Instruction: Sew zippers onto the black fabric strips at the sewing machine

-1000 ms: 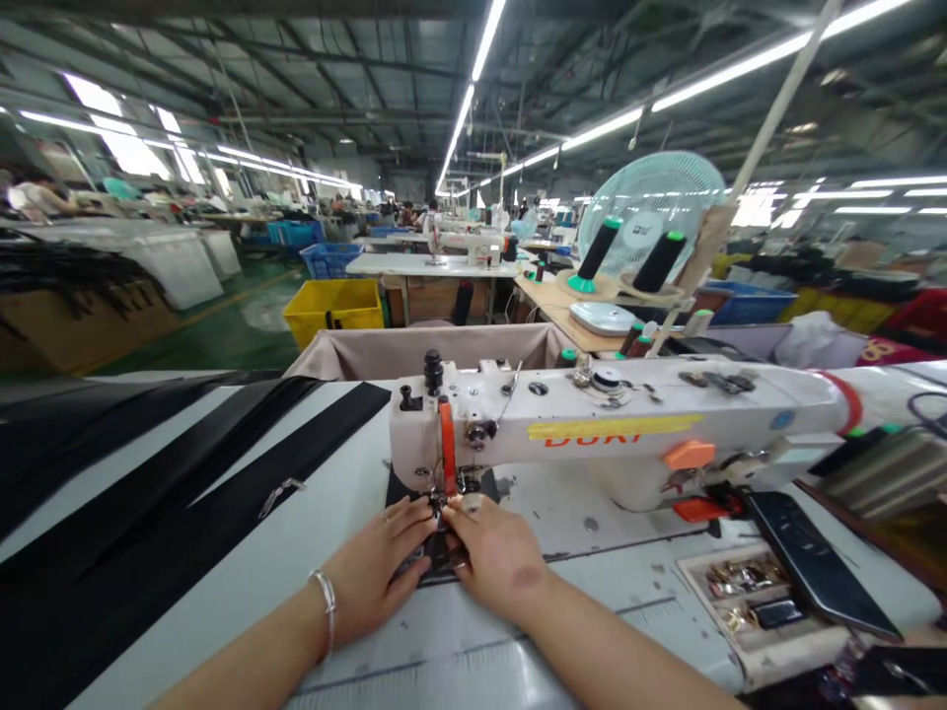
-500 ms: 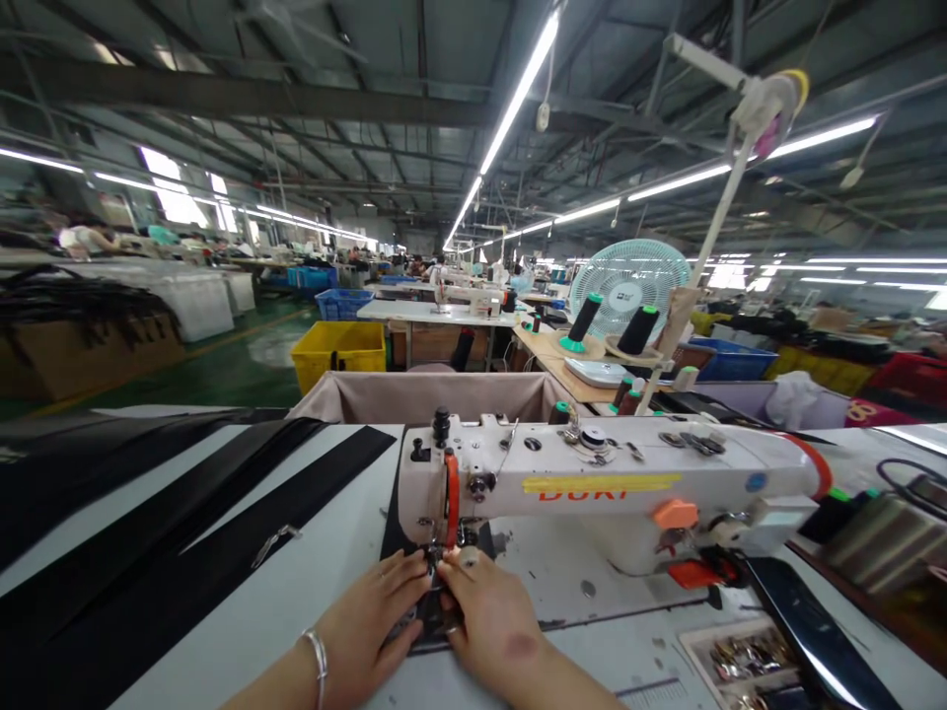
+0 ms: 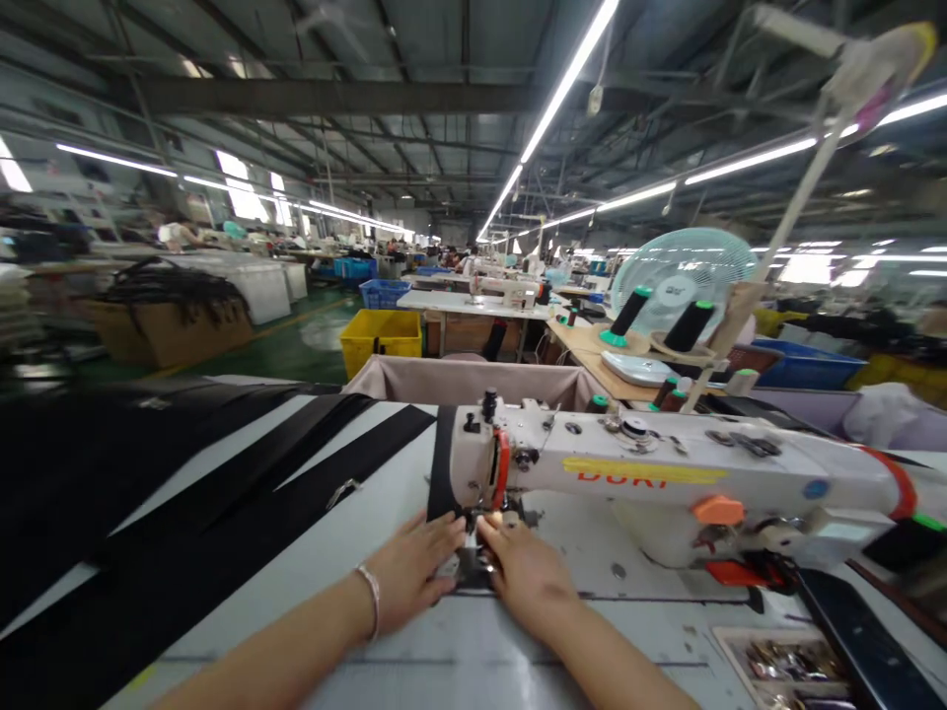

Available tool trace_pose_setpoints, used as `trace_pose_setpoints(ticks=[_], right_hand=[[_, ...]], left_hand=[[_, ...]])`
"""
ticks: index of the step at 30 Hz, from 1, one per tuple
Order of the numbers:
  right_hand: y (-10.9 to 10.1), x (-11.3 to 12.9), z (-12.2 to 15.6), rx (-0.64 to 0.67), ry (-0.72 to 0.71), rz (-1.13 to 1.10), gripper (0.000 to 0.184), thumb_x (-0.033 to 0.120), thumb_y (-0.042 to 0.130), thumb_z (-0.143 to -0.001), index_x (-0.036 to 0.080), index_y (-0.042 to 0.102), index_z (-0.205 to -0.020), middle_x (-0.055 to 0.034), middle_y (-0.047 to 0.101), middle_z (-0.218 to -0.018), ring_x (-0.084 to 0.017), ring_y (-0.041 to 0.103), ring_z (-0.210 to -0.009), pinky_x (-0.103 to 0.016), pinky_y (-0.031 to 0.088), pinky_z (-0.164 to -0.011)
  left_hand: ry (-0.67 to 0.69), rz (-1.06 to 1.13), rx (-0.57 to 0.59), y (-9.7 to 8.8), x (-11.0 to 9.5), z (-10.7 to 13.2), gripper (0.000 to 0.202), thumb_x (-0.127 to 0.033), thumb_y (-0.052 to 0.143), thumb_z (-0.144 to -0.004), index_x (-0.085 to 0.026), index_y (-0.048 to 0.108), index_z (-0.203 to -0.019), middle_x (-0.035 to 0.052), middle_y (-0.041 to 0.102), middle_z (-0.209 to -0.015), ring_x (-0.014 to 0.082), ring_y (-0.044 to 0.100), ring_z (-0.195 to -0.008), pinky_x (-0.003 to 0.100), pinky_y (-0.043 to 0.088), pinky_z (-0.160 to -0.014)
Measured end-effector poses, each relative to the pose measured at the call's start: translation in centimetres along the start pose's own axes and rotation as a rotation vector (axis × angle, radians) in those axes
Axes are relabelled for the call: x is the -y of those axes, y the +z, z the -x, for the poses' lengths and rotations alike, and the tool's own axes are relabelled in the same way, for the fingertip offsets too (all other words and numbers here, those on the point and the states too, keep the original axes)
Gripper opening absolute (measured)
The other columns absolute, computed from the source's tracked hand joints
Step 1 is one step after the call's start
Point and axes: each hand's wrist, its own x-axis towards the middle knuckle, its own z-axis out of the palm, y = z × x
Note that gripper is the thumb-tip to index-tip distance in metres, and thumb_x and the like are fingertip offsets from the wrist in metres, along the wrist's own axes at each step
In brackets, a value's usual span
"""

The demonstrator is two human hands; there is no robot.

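Leaning over the pale, smooth table (image 3: 451,656), the person had both hands at the front of a glossy off-white machine (image 3: 651,449), one on either side of its small metal foot (image 3: 472,520). A narrow black strip (image 3: 442,463), flat and dull like cloth, lay against the left flank of the machine's head and ran down to the foot, where the hands partly covered it.

The left hand (image 3: 420,570) lay low and flattish, its fingers stretched out with slim gaps between them and the thumb standing clear; its tips rested just left of the foot, on or beside dark material. A thin, pale bracelet (image 3: 372,600) circled that wrist. The right hand (image 3: 533,580) came in from the other side, its fingers bent forward and close together, the index fingertip at the foot. From where I stood I could not tell whether they pinched anything.

More black straps (image 3: 377,444) spread across the table to the left, long, straight-edged and overlapping, with a slim, shiny clip (image 3: 342,493) lying on one. An orange-red guard (image 3: 501,468) curved down the machine's head, and yellow tape (image 3: 643,470) streaked its side. Near the right forearm sat a shallow, divided tray (image 3: 729,651) with small, glinting metal bits (image 3: 795,659), and beside it a dark, slick phone (image 3: 862,631).
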Motion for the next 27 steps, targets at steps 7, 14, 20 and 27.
trace_pose_setpoints(ticks=[7,14,20,27], right_hand=[[1.2,4.2,4.8,-0.034,-0.176,-0.165,0.034,0.019,0.044,-0.088,0.022,0.063,-0.116,-0.0057,0.058,-0.127,-0.023,0.048,-0.122,-0.04,0.041,-0.103],[3.0,12.1,5.9,-0.002,-0.368,-0.196,0.04,0.024,0.051,-0.088,0.019,0.056,-0.128,-0.005,0.054,-0.133,-0.025,0.046,-0.125,-0.037,0.047,-0.096],[2.3,4.0,5.5,-0.053,-0.084,0.123,0.03,0.035,0.039,-0.094,0.023,0.067,-0.094,-0.0084,0.068,-0.093,-0.025,0.065,-0.077,-0.039,0.054,-0.065],[3.9,1.8,6.7,-0.192,-0.194,0.217,0.051,0.041,0.05,-0.087,0.026,0.047,-0.136,-0.0116,0.058,-0.115,-0.032,0.054,-0.107,-0.046,0.051,-0.084]], left_hand=[[-0.666,-0.125,0.01,-3.4,4.5,7.4,0.055,-0.045,0.038,-0.094,-0.009,0.048,-0.133,0.0263,0.05,-0.128,0.0387,0.048,-0.119,0.055,0.038,-0.094],[-0.401,-0.089,-0.01,-2.7,-0.6,5.3,0.061,-0.06,0.049,-0.087,-0.024,0.045,-0.136,0.0111,0.041,-0.143,0.0309,0.039,-0.129,0.043,0.034,-0.103],[-0.479,-0.092,0.07,-4.0,-0.6,7.4,0.044,-0.054,0.04,-0.093,-0.02,0.065,-0.104,0.0091,0.066,-0.087,0.0235,0.062,-0.086,0.036,0.047,-0.078],[-0.908,-0.243,0.071,-8.6,12.6,13.4,0.034,-0.036,0.052,-0.093,-0.012,0.054,-0.118,0.0106,0.056,-0.116,0.0219,0.057,-0.103,0.043,0.047,-0.09]])
